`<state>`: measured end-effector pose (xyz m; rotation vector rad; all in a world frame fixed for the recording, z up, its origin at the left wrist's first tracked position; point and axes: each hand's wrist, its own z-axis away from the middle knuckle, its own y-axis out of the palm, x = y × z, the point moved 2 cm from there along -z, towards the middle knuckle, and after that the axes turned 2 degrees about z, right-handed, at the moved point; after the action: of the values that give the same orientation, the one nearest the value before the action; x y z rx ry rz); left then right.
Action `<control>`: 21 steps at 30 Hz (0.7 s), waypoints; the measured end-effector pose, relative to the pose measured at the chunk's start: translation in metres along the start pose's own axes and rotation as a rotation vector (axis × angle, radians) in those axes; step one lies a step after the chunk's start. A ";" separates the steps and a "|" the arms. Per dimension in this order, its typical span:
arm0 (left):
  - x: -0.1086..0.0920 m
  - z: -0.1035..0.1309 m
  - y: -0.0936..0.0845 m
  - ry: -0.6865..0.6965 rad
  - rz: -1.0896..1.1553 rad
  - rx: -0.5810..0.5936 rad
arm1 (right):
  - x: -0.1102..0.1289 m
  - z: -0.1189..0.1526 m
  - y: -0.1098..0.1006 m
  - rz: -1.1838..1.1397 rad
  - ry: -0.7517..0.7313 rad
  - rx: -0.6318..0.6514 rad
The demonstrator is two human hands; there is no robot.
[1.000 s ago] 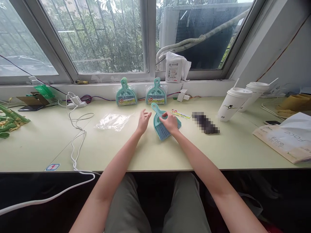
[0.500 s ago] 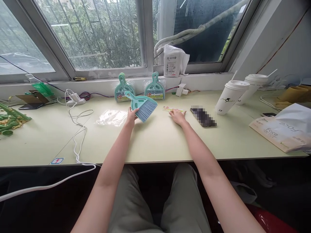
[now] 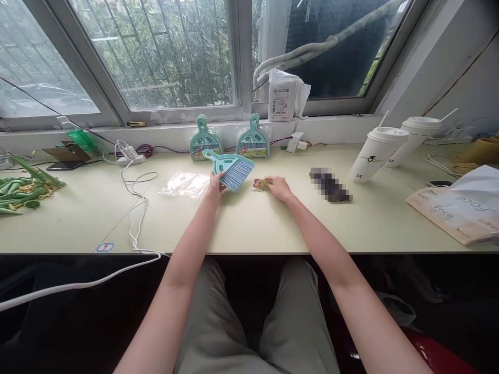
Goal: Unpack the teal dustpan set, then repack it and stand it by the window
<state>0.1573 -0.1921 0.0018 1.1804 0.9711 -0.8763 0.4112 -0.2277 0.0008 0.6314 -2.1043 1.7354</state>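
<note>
My left hand (image 3: 217,184) is closed on the lower left edge of a mint-green mini dustpan and brush set (image 3: 233,169), tilted above the desk with its grey-blue bristles towards me. To its right, my right hand (image 3: 279,187) pinches a small colourful printed label (image 3: 260,184) just over the desk top. A crumpled clear plastic bag (image 3: 186,185) lies left of my left hand. Behind, two wrapped groups of similar sets, the left one (image 3: 205,139) and the right one (image 3: 253,137), lean against the wall under the window.
A phone (image 3: 330,185), blurred out, lies right of my right hand. Farther right stand two white paper cups, the nearer cup (image 3: 376,155) with a straw, and a paper bag (image 3: 454,208). A white cable (image 3: 136,228) runs down the desk's left side. Green plastic pieces (image 3: 29,186) lie far left.
My right hand has picked the label up off the desk and moved it left, towards the dustpan set, bending it. The left hand keeps its hold. The whole view has shifted slightly.
</note>
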 end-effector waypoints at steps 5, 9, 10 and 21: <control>0.013 0.005 0.015 -0.003 -0.062 0.123 | 0.011 0.003 -0.017 -0.264 -0.060 -0.361; 0.020 0.017 0.032 0.005 -0.046 0.293 | 0.040 0.016 -0.001 -0.022 -0.260 -0.116; 0.020 0.019 0.035 0.020 -0.037 0.317 | 0.046 0.019 0.005 0.045 -0.281 -0.033; 0.014 0.022 0.034 0.098 -0.009 0.289 | 0.045 0.018 0.014 -0.164 -0.099 -0.131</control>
<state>0.1968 -0.2091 0.0026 1.4763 0.9498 -0.9971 0.3659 -0.2490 0.0086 0.8405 -2.1442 1.4937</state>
